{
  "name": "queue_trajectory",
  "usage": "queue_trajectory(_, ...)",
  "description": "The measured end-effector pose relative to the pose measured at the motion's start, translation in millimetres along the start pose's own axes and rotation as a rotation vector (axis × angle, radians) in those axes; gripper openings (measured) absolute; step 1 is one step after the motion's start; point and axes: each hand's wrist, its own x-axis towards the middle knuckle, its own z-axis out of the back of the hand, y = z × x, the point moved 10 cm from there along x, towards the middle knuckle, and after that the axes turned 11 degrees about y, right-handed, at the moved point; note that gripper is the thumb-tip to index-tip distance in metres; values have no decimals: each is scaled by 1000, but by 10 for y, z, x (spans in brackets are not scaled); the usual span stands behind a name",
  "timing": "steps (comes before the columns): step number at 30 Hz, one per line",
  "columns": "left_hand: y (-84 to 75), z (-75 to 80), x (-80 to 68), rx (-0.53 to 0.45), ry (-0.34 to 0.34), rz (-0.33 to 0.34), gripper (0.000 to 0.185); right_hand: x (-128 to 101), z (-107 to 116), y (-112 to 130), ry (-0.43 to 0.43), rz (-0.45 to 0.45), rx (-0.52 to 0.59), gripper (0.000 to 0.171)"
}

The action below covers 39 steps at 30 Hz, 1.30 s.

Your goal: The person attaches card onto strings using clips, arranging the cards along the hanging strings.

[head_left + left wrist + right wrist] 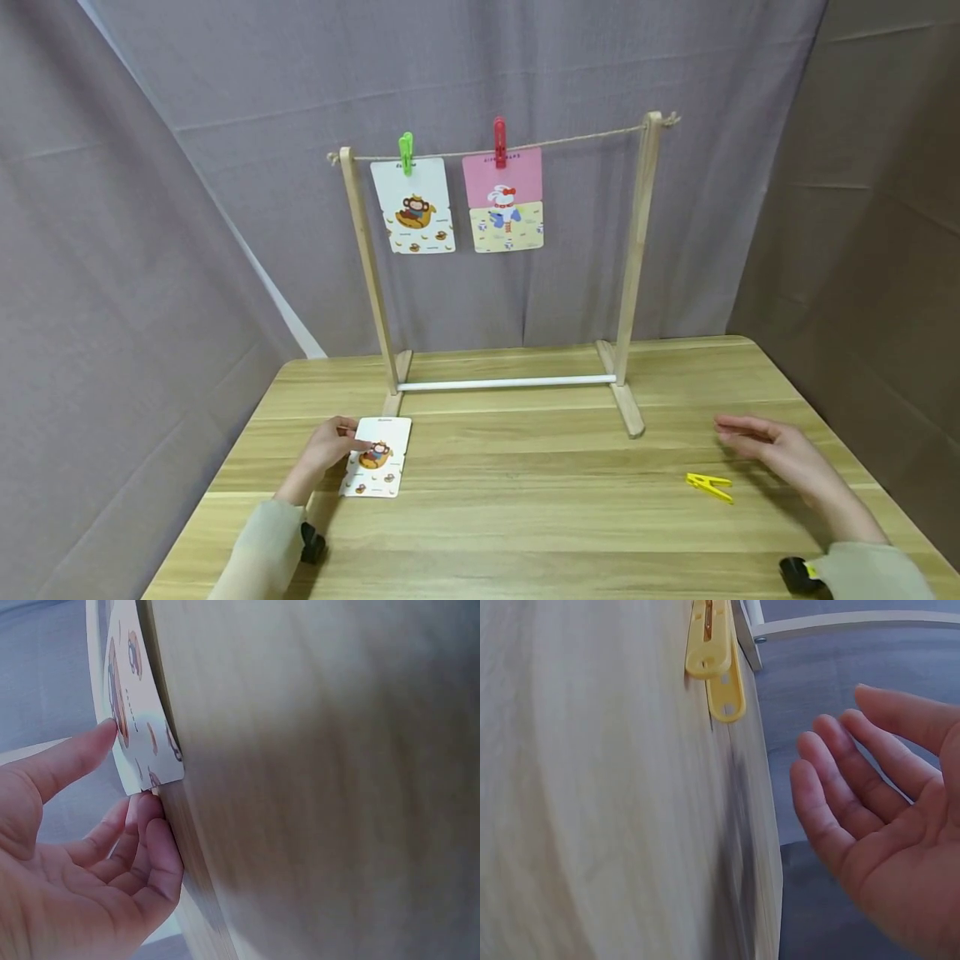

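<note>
White card [378,479] with a monkey print, face up at the left of the table [525,525], just in front of the stand's left foot; whether card and foot touch, cannot tell. Left hand [330,446] at the card's left edge: thumb [97,746] lies over the printed face, other fingers curled at the edge below, card pinched in between. Fingertips under the card partly hidden. Right hand [772,446] holds nothing; fingers loosely bent and close together, thumb apart from them in the right wrist view. Yellow clip [708,485] on the table, left of the right hand and nearer the wearer than its fingertips, near but not touching. Wooden stand [634,267] behind, cord [585,137] strung between its posts. Two cards hang there side by side, apart: monkey card [401,185] under a green clip [406,152], pink-and-yellow card [487,179] under a red clip [500,137].
</note>
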Motion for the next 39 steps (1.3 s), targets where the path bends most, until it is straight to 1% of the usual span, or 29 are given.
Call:
queue_trajectory(2, -7, 7, 0, 13, -4, -7, 46, -6, -26, -4, 28, -10, -7, 58)
queue_trajectory(5, 4, 7, 10, 26, -9, 12, 46, -16, -61, -11, 60, -6, -7, 58)
queue_trajectory(6, 11, 6, 11, 30, -9, 34, 47, -18, -71, -13, 67, -2, -4, 58)
queue_trajectory(10, 5, -5, 8, 45, -7, 56, 47, -24, -95, -19, 77, 18, -3, 56)
queue_trajectory(13, 4, -14, 4, 51, -3, 60, 46, -31, -110, -22, 82, 15, -23, 54)
queue_trajectory(15, 12, -15, 8, 49, -4, 57, 45, -34, -122, -26, 96, 4, -40, 53)
queue_trajectory(20, 25, -15, 14, 47, -7, 50, 43, -32, -164, -91, 166, -53, -90, 58)
queue_trajectory(23, 28, -16, 11, 47, -4, 59, 42, -39, -176, -128, 188, -80, -108, 60)
queue_trajectory(27, 32, -23, 16, 40, 6, 68, 42, -47, -192, -141, 202, -78, -72, 61)
queue_trajectory(30, 35, -27, 22, 32, 16, 61, 41, -49, -205, -147, 210, -65, -38, 61)
queue_trajectory(36, 40, -22, 21, 13, 32, 55, 39, -39, -277, -158, 249, -55, -73, 57)
queue_trajectory(39, 54, -20, 10, 3, 40, 61, 39, -35, -321, -157, 273, -43, -53, 57)
